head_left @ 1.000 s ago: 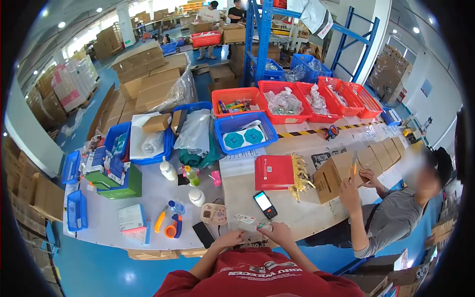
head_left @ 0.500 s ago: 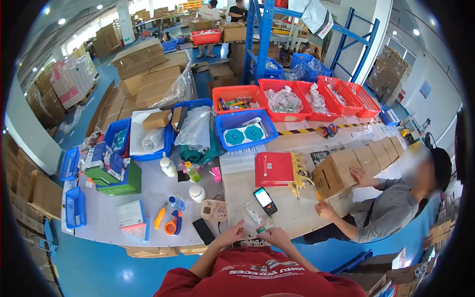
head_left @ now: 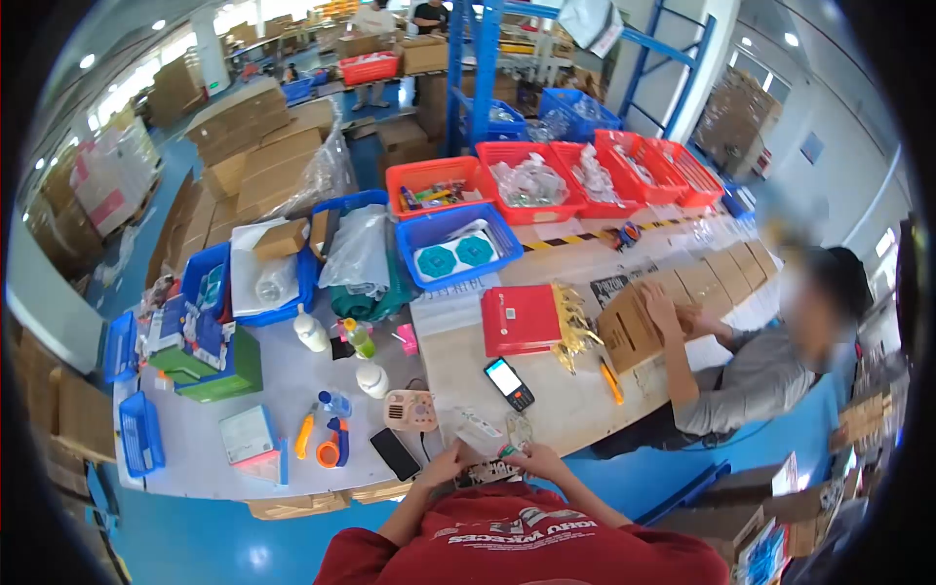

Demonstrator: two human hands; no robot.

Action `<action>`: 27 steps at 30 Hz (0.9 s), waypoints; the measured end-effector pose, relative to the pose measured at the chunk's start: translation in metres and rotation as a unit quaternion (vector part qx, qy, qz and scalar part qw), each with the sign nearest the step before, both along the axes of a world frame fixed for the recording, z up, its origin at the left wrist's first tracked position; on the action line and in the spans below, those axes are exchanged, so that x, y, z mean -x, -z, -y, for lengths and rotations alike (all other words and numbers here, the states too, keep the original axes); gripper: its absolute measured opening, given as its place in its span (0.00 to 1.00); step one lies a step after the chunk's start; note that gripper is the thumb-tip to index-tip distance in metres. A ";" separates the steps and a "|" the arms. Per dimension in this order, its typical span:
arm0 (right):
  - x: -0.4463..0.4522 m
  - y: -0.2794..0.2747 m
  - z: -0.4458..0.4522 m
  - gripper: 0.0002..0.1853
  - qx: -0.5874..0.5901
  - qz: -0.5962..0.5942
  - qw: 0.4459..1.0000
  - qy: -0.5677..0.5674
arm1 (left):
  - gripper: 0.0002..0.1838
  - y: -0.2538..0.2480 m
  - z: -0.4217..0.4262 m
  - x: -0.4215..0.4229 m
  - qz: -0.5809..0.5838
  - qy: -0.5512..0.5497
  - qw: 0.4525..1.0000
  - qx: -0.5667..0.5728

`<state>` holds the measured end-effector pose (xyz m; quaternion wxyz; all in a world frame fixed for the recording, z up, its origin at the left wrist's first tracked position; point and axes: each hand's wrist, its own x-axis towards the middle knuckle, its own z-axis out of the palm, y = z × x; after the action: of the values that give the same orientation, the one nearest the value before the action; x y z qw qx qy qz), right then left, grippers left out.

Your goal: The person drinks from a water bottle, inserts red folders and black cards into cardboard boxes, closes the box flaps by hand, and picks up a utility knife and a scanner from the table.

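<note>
A clear plastic bag with a whitish item inside lies at the table's front edge, between my hands. My left hand has its fingers closed at the bag's lower left end. At the other end, my right hand is closed, its fingertips by a small green part. A second crumpled clear piece sits just beyond my right fingers. Beyond my hands is a handheld scanner with a lit screen. To the left are a beige device with buttons and a black phone.
A co-worker at right has both hands on a brown carton. An orange knife lies near the red folders. Red baskets and a blue basket line the back. White bottles stand left.
The clear bag now spans between my hands, and my left fingers have reached its end. The co-worker has let go of the orange knife and put both hands on the carton. The view has shifted slightly.
</note>
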<state>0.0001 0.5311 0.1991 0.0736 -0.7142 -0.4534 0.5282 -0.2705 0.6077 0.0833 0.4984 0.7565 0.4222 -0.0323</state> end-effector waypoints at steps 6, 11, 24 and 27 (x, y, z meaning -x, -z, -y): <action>0.002 0.017 0.011 0.29 0.042 -0.149 0.979 0.130 | 0.26 0.009 0.001 0.017 0.113 -0.123 0.968 0.186; 0.011 0.005 -0.021 0.26 0.139 -0.326 0.886 0.299 | 0.28 -0.016 -0.013 0.006 0.133 -0.054 0.989 0.031; -0.069 -0.060 -0.168 0.21 -0.123 -0.499 0.747 0.422 | 0.30 -0.007 -0.004 0.014 0.202 -0.120 0.955 0.183; -0.147 -0.155 -0.244 0.32 -0.339 -0.438 0.758 0.345 | 0.30 0.005 -0.007 0.012 0.209 -0.120 0.950 0.200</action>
<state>0.1470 0.7750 0.3538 0.6783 -0.4416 -0.2439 0.5342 -0.2827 0.6152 0.0785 0.7170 0.5747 0.3809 0.1025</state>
